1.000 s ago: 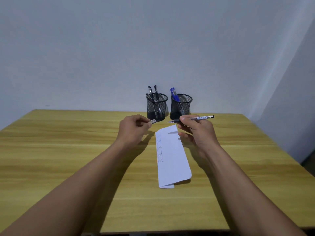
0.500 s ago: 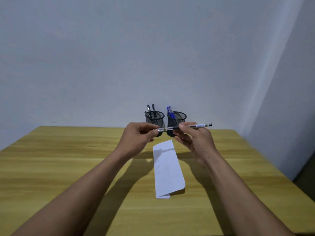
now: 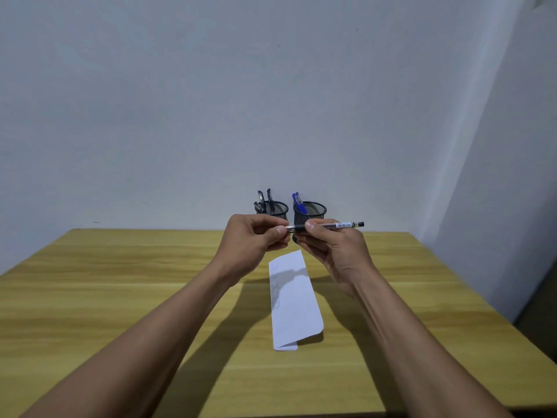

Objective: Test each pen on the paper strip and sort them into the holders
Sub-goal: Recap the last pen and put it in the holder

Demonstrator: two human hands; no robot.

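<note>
Head view: paper strip point(image 3: 294, 300) is lying nearest on the table point(image 3: 120, 297); above it, left hand point(image 3: 253, 241) and right hand point(image 3: 331, 245) are both pinching the pen point(image 3: 327, 226) level, with two mesh holders point(image 3: 310, 211) standing behind.

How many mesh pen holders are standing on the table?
2. The left holder, with dark pens, and the right holder, with blue pens, stand side by side at the table's far edge near the wall, partly hidden behind the hands.
</note>
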